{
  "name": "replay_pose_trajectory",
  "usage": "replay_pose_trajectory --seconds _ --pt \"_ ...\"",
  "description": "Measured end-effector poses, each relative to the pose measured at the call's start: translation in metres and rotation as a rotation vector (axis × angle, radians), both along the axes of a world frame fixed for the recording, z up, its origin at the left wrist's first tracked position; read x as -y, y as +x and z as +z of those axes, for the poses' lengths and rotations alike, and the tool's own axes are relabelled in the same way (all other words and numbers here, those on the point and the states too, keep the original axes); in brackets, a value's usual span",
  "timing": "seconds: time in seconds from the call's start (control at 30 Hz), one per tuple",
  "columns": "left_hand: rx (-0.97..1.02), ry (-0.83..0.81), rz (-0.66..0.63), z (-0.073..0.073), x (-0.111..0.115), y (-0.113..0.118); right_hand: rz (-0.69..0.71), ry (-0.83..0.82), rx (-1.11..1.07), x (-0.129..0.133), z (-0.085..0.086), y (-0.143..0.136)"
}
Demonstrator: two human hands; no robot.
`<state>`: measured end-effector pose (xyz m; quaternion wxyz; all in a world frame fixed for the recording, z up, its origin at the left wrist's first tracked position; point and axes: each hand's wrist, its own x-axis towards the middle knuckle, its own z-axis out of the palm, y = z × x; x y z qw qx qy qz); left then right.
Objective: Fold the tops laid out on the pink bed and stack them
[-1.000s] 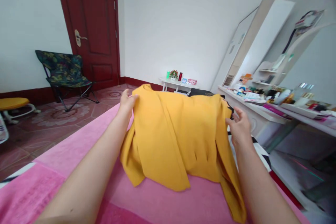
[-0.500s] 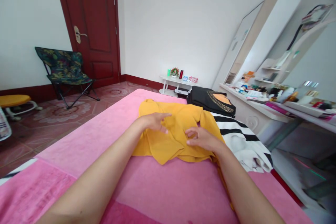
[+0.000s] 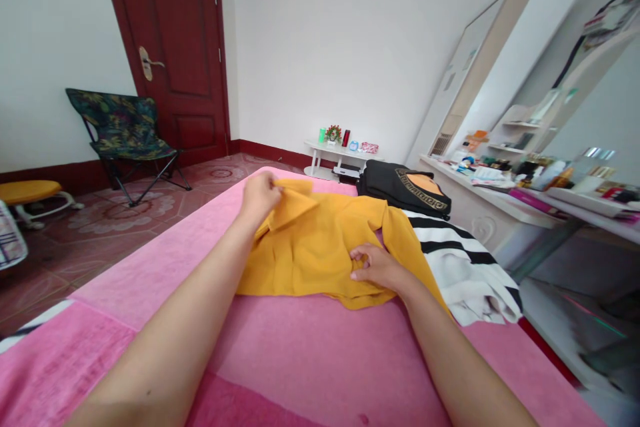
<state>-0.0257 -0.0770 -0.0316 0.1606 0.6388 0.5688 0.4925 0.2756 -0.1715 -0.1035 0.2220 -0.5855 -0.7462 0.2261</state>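
Observation:
A yellow long-sleeved shirt (image 3: 320, 250) lies spread on the pink bed cover (image 3: 320, 353). My left hand (image 3: 261, 195) is closed on its far left part, and a folded flap of the cloth is lifted beside the fingers. Low on the shirt's right half, my right hand (image 3: 377, 267) has its thumb and fingers curled together, pinching the cloth. One sleeve runs down the right side and passes behind my right forearm.
A black garment with a gold pattern (image 3: 400, 187) and a black-and-white striped garment (image 3: 470, 267) lie along the bed's right side. Beyond stand a dressing table (image 3: 495, 197) with bottles, a low white table (image 3: 325, 147), a folding chair (image 3: 125, 123) and a yellow stool (image 3: 30, 191).
My left hand has moved left and away from me, closing on the shirt and lifting a flap. The front corner of cloth has been pulled back. My right hand's fingers have drawn together.

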Motion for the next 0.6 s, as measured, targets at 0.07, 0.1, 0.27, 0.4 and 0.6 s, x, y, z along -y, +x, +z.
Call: replay_pose_trajectory --seconds 0.07,0.1,0.27,0.4,0.6 --pt "0.044 0.201 0.261 0.007 -0.009 -0.018 -0.001 0.011 0.024 0.001 0.002 -0.001" --pt "0.054 0.256 0.335 0.005 -0.013 -0.023 -0.004 0.016 0.032 0.001 0.002 -0.002" --pt "-0.157 0.046 0.227 -0.045 -0.023 -0.014 -0.001 0.028 0.021 0.004 0.004 -0.003" --pt "-0.363 -0.174 0.045 -0.091 -0.027 -0.001 0.015 0.027 0.016 0.003 0.003 -0.003" --pt "-0.625 -0.292 -0.018 -0.108 -0.029 -0.005 0.003 -0.002 -0.036 0.0 -0.001 -0.002"
